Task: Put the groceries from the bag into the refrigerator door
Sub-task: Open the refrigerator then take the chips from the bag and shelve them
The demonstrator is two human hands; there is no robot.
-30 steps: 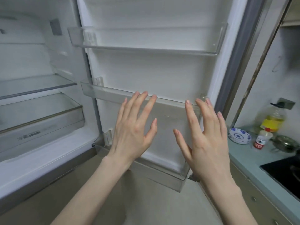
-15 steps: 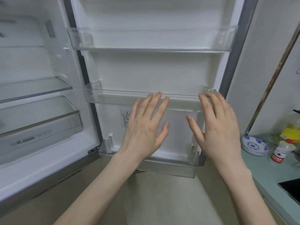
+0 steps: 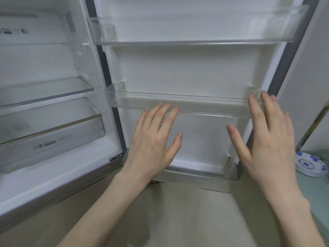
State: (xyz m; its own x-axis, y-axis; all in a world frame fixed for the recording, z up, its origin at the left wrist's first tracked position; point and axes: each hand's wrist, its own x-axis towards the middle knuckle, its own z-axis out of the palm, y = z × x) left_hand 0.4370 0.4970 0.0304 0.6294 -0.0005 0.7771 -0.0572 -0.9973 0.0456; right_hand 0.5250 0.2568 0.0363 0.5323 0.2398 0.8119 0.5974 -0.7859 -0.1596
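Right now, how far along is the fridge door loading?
Done: the refrigerator door stands open. Its top bin, middle bin and bottom bin hold no groceries. In hand: nothing; the left hand and right hand are spread open in front of the middle bin. Left: everything. No bag or groceries are in view, so the loading looks not yet started.

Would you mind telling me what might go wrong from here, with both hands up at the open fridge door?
1. Both hands, left hand and right hand, are open and hold nothing, and no bag is in view, so loading cannot begin yet.
2. The right hand is at the end of the middle bin; a push might unseat it.
3. The plates sit near the right arm and might be knocked.
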